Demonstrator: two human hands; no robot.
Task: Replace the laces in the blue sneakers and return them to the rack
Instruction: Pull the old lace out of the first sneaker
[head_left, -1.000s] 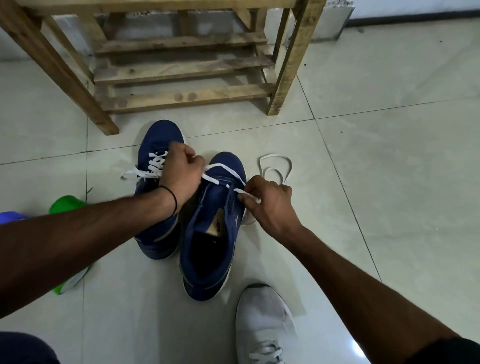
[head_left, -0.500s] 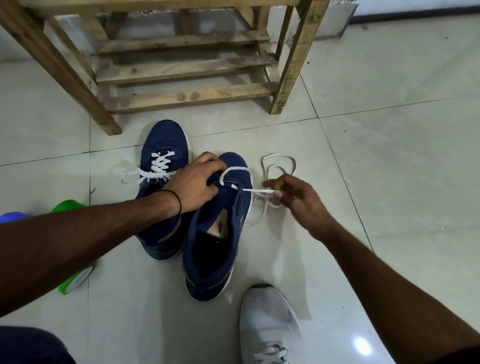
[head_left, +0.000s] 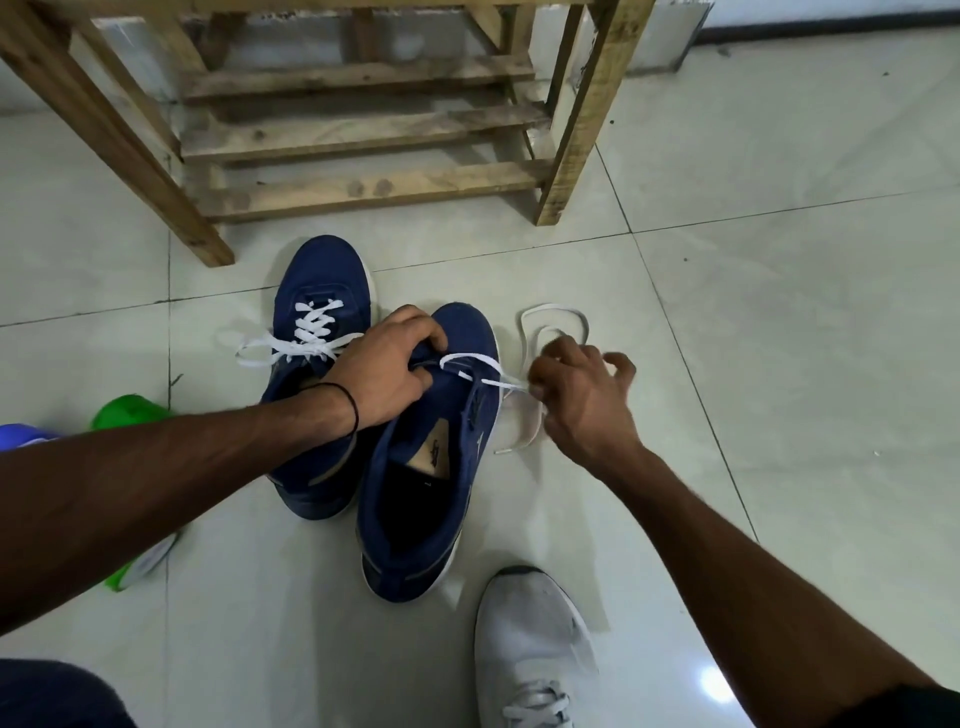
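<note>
On the floor before the rack, the left hand grips the front of the near sneaker. Just right of it, the right hand pinches its lace. The laced sneaker sits alongside.

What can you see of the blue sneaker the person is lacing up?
A dark blue sneaker, cloth-like upper, white sole, stands upright on the tiled floor, toe toward the wooden rack. Its opening gapes, showing a tan insole. A white lace crosses only its front eyelets. The left hand grips the upper near the tongue; the right hand pinches the lace, pulled out sideways. Its laced mate stands beside it.
</note>
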